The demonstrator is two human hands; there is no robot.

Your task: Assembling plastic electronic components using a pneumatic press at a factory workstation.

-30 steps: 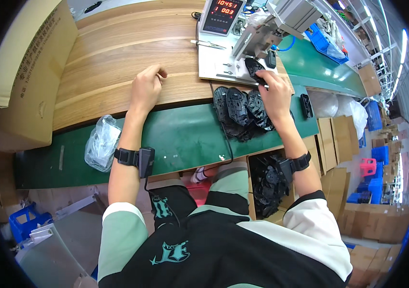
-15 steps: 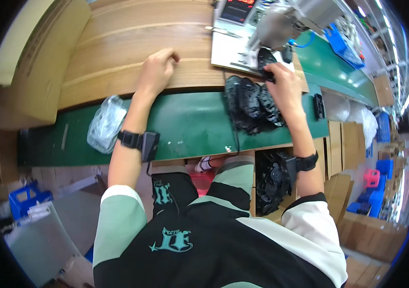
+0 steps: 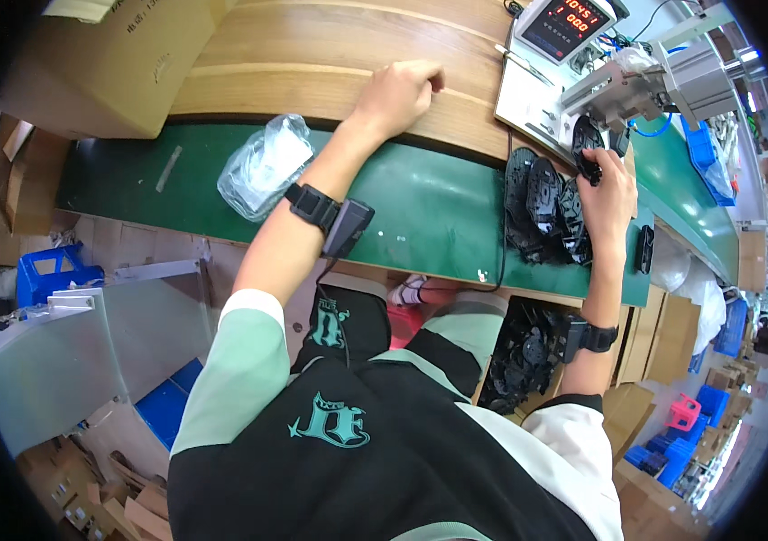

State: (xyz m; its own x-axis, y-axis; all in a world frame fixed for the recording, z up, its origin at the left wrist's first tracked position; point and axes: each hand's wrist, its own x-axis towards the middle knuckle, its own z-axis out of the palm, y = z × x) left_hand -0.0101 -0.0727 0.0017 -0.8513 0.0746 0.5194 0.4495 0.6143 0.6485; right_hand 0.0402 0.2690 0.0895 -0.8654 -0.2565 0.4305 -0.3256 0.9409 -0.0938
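My right hand (image 3: 609, 194) pinches the near end of a black plastic part (image 3: 588, 144) between thumb and fingers. The part's far end lies on the white base plate (image 3: 528, 99), beside the head of a metal press (image 3: 641, 86). Below that hand, several similar black plastic shells (image 3: 543, 203) are bunched on the green bench edge. My left hand (image 3: 399, 97) rests on the wooden board (image 3: 312, 54) with fingers curled in. Nothing shows in it, though its palm side is hidden. A clear plastic bag (image 3: 266, 167) lies beside my left forearm.
A control box with a lit red display (image 3: 569, 27) stands behind the plate, near tweezers (image 3: 525, 65). A large cardboard box (image 3: 122, 72) is at the left. Below the bench's right part, an open box holds black parts (image 3: 528, 352). A dark cable (image 3: 504, 225) hangs over the edge.
The whole view has shifted, so bench and hands appear farther right. My right hand still grips the black part at the plate, and my left hand remains curled on the board.
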